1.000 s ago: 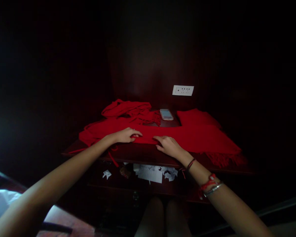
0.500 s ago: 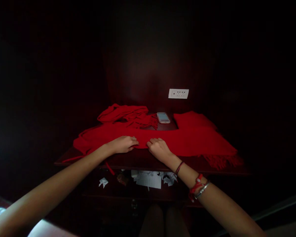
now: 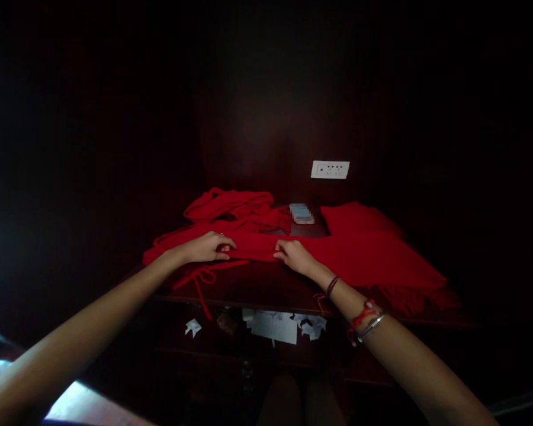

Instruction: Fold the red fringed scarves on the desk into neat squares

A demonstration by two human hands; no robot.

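A long, soft, matte red cloth scarf with a stringy fringe [image 3: 364, 260] lies flat along the near part of a dark reddish, smooth wooden worktop [image 3: 257, 287]. Its long axis runs left to right, and the fringed end points right and slightly near. The left hand [image 3: 211, 247] and right hand [image 3: 295, 256] are at the near edge of its narrow middle stretch, a short span of cloth between them. The fingers of both hands are narrow and bent, pinching that edge against the thumbs.

At the far left sits a loose, rumpled heap of red fringed fabric [image 3: 228, 204]. At the far right is a flat, angular piece of red cloth [image 3: 357, 216]; whether it joins the scarf, I cannot tell. Between them lies a pale blue, rectangular object [image 3: 301, 213], blurred by pixelation. A thin red looped cord [image 3: 202, 278] trails over the near left edge. Below, a dark shelf [image 3: 204, 346] holds flat and crumpled white papers [image 3: 274, 328]. A white rectangular socket plate [image 3: 330, 170] is on the dark far wall [image 3: 266, 127].
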